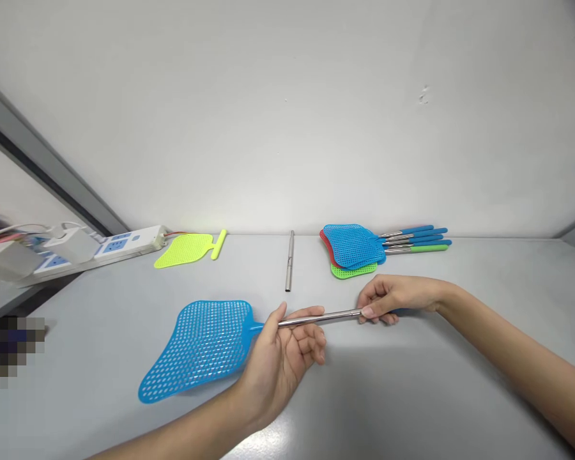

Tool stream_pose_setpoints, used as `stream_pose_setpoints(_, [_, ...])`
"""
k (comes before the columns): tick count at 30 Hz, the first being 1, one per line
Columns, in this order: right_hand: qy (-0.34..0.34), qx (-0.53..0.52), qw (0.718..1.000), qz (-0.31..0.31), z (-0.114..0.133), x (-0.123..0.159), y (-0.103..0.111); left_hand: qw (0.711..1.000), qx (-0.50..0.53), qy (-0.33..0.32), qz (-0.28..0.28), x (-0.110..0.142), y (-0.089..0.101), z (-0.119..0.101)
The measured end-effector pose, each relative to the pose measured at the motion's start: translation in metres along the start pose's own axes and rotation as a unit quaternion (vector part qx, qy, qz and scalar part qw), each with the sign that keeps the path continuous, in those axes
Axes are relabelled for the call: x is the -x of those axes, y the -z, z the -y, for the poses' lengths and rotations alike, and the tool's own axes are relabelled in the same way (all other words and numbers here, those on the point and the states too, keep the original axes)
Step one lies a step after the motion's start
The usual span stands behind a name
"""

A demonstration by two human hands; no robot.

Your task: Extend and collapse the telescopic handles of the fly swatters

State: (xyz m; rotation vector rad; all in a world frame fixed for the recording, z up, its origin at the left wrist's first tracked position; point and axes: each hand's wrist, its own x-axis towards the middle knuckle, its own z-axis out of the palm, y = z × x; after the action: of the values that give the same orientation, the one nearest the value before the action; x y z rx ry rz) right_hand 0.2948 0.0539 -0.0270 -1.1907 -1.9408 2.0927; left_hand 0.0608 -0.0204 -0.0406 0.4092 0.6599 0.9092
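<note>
A blue fly swatter (211, 342) with a metal shaft lies across both hands above the grey table, its mesh head to the left. My left hand (287, 361), palm up, grips the shaft just beside the head, thumb over it and fingers loosely curled beneath. My right hand (386, 300) is closed around the other end of the shaft, between thumb and fingers. Most of the blue handle is hidden behind that hand; a bit of it shows past the fingers.
Behind the right hand lie stacked fly swatters (352, 246) with blue, red and green heads. A loose metal rod (290, 262) and a yellow-green swatter head with a crosspiece (186, 249) lie near the wall. A power strip (129, 241) with plugs sits at left.
</note>
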Motion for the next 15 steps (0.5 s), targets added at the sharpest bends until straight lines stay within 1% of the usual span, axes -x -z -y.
stream_pose_setpoints(4, [0.003, -0.012, 1.0, 0.002, -0.0015, -0.0009, 0.0002, 1.0, -0.028, -0.002, -0.012, -0.0004, 0.0006, 0.0002])
stream_pose_setpoints(7, [0.004, -0.014, 1.0, 0.0, -0.0016, -0.0008, 0.0004, 0.999, -0.045, -0.005, -0.005, -0.0006, 0.0016, 0.0004])
stream_pose_setpoints(12, [0.001, -0.017, 1.0, 0.0, 0.0009, -0.0014, -0.0033, 0.998, -0.06, 0.006, 0.021, 0.0002, 0.0005, -0.0001])
stream_pose_setpoints(15, [-0.004, -0.021, 1.0, 0.016, 0.0029, -0.0033, -0.0081, 0.995, -0.064, 0.037, 0.065, 0.0017, -0.002, -0.0011])
